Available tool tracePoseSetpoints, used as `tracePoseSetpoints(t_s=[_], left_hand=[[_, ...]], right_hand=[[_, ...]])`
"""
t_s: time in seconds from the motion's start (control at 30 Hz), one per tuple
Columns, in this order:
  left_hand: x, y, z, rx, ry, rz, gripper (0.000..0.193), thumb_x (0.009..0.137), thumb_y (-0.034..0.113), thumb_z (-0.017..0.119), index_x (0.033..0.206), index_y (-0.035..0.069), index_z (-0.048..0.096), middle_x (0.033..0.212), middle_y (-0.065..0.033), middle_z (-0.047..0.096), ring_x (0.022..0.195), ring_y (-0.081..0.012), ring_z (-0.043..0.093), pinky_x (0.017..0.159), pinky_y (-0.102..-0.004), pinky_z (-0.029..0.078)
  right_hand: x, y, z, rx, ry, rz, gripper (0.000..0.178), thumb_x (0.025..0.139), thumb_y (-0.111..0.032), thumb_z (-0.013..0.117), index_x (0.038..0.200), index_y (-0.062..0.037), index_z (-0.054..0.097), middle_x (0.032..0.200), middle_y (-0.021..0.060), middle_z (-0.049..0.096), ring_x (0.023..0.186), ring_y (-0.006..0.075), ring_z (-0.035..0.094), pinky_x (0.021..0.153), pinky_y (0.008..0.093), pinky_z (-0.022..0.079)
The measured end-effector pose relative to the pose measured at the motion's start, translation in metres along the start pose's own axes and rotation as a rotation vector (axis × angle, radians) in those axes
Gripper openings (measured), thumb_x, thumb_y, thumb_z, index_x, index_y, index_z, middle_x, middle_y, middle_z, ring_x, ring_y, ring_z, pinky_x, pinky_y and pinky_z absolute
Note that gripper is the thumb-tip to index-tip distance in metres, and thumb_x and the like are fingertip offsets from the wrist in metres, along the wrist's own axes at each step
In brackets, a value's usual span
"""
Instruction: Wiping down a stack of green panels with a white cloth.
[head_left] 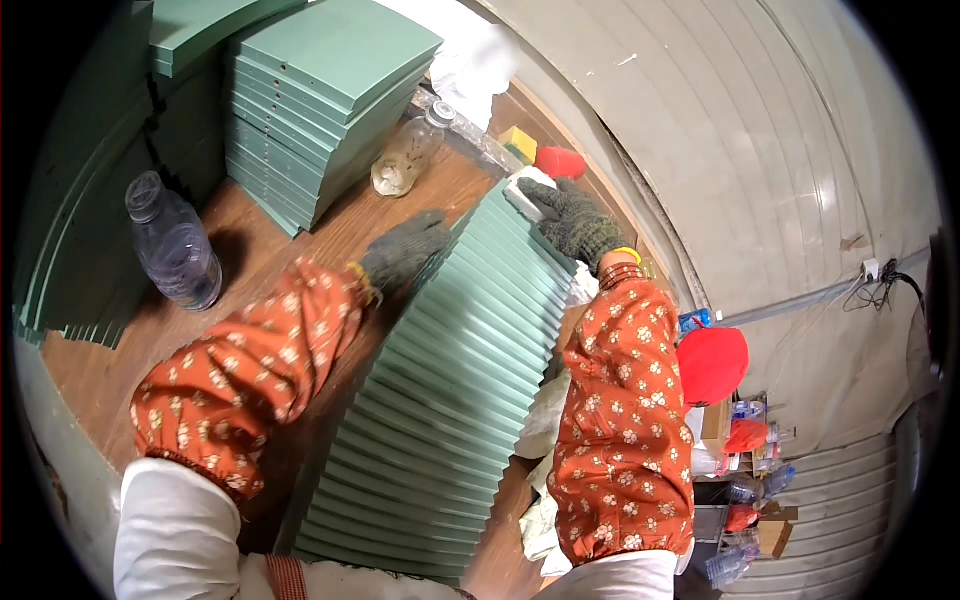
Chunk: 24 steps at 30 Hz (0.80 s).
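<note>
A long row of green panels (440, 390), set face to face in stepped ridges, runs from my body toward the far side of the wooden table. My right hand (580, 222), in a dark grey knit glove, is closed around a white block (528, 190) pressed on the far end of the row. The block's exact kind is not clear. On the row's left side rests my left hand (405, 252), gloved alike, its fingers stretched toward the panel edges. Part of those fingertips is hidden by the panels. Both forearms wear orange flowered sleeve covers.
At the far left stands a stack of green panels (300, 130), with more panels (90, 200) beside it. Two clear plastic bottles (170, 245) stand on the wooden table (330, 235). A yellow sponge (519, 144) and a red object (560, 162) lie along the far edge.
</note>
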<state>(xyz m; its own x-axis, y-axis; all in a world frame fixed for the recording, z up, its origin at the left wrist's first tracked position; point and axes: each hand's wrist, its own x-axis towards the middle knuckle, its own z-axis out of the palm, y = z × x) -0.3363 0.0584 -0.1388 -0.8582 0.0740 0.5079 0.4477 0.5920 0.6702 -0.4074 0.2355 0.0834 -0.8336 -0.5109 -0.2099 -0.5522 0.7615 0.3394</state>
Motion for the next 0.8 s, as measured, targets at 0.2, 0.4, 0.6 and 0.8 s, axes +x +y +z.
tracePoseSetpoints(t_s=[0.2, 0.4, 0.6, 0.8], left_hand=[[0.049, 0.01, 0.021, -0.082, -0.209, -0.213, 0.031, 0.092, 0.022, 0.044, 0.117, 0.007, 0.052, 0.111, -0.0136, 0.058, 0.101, -0.0282, 0.058, 0.085, -0.0368, 0.047], [0.049, 0.021, 0.028, -0.09, -0.089, -0.04, 0.029, 0.092, 0.022, 0.045, 0.115, 0.008, 0.053, 0.102, -0.0109, 0.061, 0.088, -0.0233, 0.062, 0.075, -0.0347, 0.05], [0.041, -0.014, 0.031, -0.314, -0.105, -0.225, 0.027, 0.091, 0.023, 0.047, 0.113, 0.007, 0.054, 0.098, -0.0102, 0.061, 0.081, -0.0199, 0.062, 0.069, -0.0336, 0.051], [0.027, 0.007, 0.014, -0.41, -0.093, 0.002, 0.034, 0.093, 0.02, 0.045, 0.124, 0.005, 0.048, 0.112, -0.0125, 0.056, 0.099, -0.0218, 0.055, 0.086, -0.0315, 0.044]], right_hand=[[0.002, 0.0, -0.009, -0.012, 0.165, -0.041, 0.048, 0.079, -0.012, 0.059, 0.123, -0.0305, 0.052, 0.118, 0.016, 0.046, 0.112, 0.0334, 0.048, 0.094, 0.0403, 0.042], [-0.006, 0.016, 0.009, 0.027, 0.253, -0.203, 0.054, 0.074, -0.01, 0.06, 0.125, -0.0284, 0.051, 0.124, 0.0197, 0.043, 0.116, 0.0375, 0.045, 0.097, 0.0408, 0.04], [-0.011, -0.01, -0.01, -0.017, 0.113, 0.105, 0.055, 0.076, -0.011, 0.061, 0.128, -0.0245, 0.05, 0.135, 0.0177, 0.039, 0.121, 0.0345, 0.041, 0.103, 0.0387, 0.035], [-0.032, 0.008, 0.004, 0.26, 0.14, -0.048, 0.058, 0.076, -0.013, 0.064, 0.131, -0.0222, 0.047, 0.139, 0.0159, 0.037, 0.127, 0.0337, 0.036, 0.107, 0.0377, 0.03]])
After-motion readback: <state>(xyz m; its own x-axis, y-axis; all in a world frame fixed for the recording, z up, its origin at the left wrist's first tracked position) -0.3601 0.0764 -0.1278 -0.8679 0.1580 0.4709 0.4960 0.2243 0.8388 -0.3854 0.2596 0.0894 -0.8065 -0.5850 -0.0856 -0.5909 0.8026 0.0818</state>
